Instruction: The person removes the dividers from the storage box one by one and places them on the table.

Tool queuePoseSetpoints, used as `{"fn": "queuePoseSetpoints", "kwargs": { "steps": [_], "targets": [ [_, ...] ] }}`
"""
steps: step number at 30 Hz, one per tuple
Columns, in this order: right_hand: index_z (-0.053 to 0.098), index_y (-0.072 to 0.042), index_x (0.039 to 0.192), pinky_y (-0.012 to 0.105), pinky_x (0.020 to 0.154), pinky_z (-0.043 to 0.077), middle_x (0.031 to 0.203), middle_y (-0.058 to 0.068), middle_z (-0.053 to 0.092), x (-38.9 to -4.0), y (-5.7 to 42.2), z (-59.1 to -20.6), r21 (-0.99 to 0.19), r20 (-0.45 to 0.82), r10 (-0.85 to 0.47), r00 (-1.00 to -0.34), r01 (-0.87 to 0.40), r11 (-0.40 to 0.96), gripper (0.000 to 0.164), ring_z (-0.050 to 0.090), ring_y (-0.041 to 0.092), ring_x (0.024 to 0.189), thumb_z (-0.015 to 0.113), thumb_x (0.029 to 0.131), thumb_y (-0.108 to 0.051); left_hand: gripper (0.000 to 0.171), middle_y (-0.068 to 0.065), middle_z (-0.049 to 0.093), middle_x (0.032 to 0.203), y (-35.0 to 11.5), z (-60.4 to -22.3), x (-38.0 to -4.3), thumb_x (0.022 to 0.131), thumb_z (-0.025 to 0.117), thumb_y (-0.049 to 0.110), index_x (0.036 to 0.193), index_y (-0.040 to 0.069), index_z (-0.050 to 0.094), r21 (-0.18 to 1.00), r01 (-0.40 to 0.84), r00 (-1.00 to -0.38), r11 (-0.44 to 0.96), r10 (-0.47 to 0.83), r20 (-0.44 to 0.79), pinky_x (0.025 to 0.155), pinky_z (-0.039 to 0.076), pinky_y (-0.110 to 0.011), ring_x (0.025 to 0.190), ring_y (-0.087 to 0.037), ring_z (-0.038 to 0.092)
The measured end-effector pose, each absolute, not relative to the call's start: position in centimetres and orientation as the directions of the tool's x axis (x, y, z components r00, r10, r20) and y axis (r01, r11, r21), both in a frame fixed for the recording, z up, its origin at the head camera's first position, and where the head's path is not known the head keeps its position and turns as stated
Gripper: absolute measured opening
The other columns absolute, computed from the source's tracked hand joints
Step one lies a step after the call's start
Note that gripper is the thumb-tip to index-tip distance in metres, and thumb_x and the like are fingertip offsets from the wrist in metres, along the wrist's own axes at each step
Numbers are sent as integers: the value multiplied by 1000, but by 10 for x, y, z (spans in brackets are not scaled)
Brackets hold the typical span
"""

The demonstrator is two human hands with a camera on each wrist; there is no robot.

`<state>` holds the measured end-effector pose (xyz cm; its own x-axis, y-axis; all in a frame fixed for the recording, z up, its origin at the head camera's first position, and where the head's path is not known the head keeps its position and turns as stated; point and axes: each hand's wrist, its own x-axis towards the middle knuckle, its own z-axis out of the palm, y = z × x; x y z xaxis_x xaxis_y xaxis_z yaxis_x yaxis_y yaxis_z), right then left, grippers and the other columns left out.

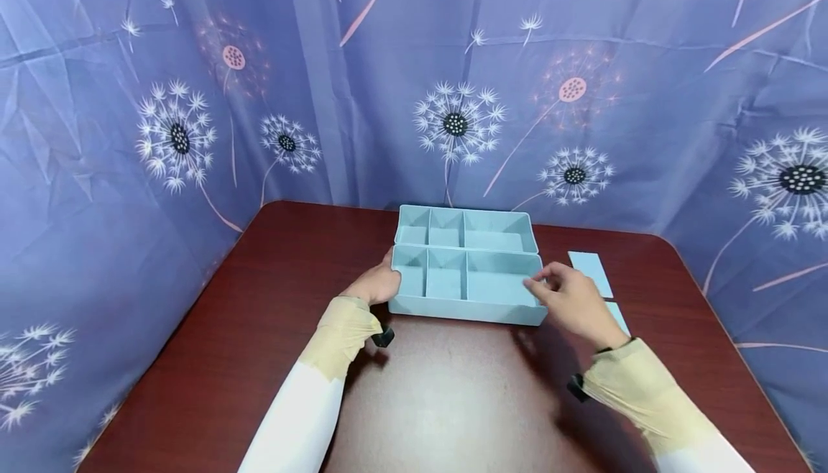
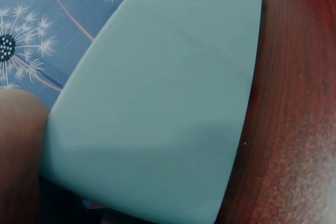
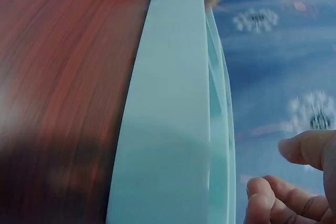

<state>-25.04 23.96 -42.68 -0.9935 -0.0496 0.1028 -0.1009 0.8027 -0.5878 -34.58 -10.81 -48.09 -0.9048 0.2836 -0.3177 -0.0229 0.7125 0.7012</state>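
A pale blue organizer box with three compartments stands on the table, its long front wall facing me. Directly behind it sits a matching three-compartment box. My left hand grips the front box at its left end; a digit lies against the edge in the left wrist view, the other fingers mostly hidden. My right hand hovers at the front box's right end, thumb and fingers loosely bent with a gap between them and nothing held. The compartments that show contain nothing.
Two flat pale blue rectangular pieces lie right of the boxes: a farther panel and a nearer panel, partly behind my right hand. The dark red wooden table meets a blue dandelion-print curtain at the back and sides.
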Motion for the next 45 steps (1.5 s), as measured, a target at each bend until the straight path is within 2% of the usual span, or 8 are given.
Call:
{"fn": "queuePoseSetpoints", "kwargs": {
  "steps": [7, 10, 14, 21, 26, 33, 40, 45],
  "targets": [
    [67, -2, 129, 34, 63, 49, 84, 5, 72, -281, 178, -436, -540, 43, -144, -989, -144, 829, 49, 61, 14, 66, 62, 102, -42, 74, -9, 24, 172, -109, -485, -350, 102, 27, 26, 168, 22, -4, 684, -10, -909, 729, 279, -309, 118, 37, -45, 141, -33, 49],
    [65, -1, 134, 40, 69, 54, 88, 9, 75, -291, 161, -444, -486, -17, -126, -992, -102, 868, 54, 69, 22, 76, 62, 101, -44, 74, -7, 18, 174, -108, -486, -352, 102, 27, 26, 168, 22, -4, 689, -4, -908, 725, 287, -307, 122, 33, -45, 150, -31, 39],
    [65, 2, 134, 52, 81, 57, 108, 19, 77, -299, 145, -453, -426, -78, -107, -991, -64, 902, 56, 73, 36, 97, 63, 100, -42, 74, -8, 20, 173, -106, -487, -353, 102, 27, 26, 169, 21, -4, 685, 2, -905, 728, 293, -308, 120, 36, -46, 147, -33, 42],
    [69, 0, 106, 40, 60, 49, 84, 14, 68, -301, 131, -462, -414, -95, -65, -993, -20, 910, 27, 61, 27, 70, 59, 101, -24, 75, -9, 24, 172, -104, -485, -349, 100, 29, 26, 168, 25, -4, 682, -13, -906, 732, 279, -317, 116, 40, -48, 140, -34, 50],
    [69, 1, 101, 41, 63, 50, 86, 15, 69, -300, 128, -465, -438, -45, -52, -998, -27, 899, 25, 62, 26, 71, 58, 100, -22, 76, -11, 29, 170, -105, -486, -349, 100, 30, 26, 169, 25, -2, 688, -26, -913, 725, 263, -312, 118, 39, -49, 143, -35, 47],
    [69, 3, 109, 43, 66, 53, 87, 16, 71, -298, 126, -472, -454, 26, -45, -999, -52, 890, 28, 64, 25, 71, 57, 101, -21, 77, -9, 32, 169, -106, -489, -349, 99, 31, 27, 169, 28, -2, 674, -39, -914, 737, 247, -322, 118, 39, -48, 143, -33, 47],
    [68, -3, 94, 39, 58, 46, 71, 10, 64, -297, 124, -476, -454, 54, -33, -998, -54, 889, 21, 59, 24, 65, 57, 101, -21, 77, -11, 31, 170, -108, -486, -345, 99, 31, 26, 169, 27, -1, 694, -36, -915, 719, 255, -312, 120, 36, -50, 145, -35, 45],
    [69, 2, 116, 35, 56, 42, 68, 8, 60, -296, 127, -476, -544, 88, -16, -996, -61, 837, 30, 54, 21, 59, 55, 102, -20, 75, -10, 26, 172, -108, -483, -345, 101, 31, 27, 169, 25, -2, 705, -33, -912, 709, 267, -312, 122, 33, -48, 149, -34, 39]
  ]
}}
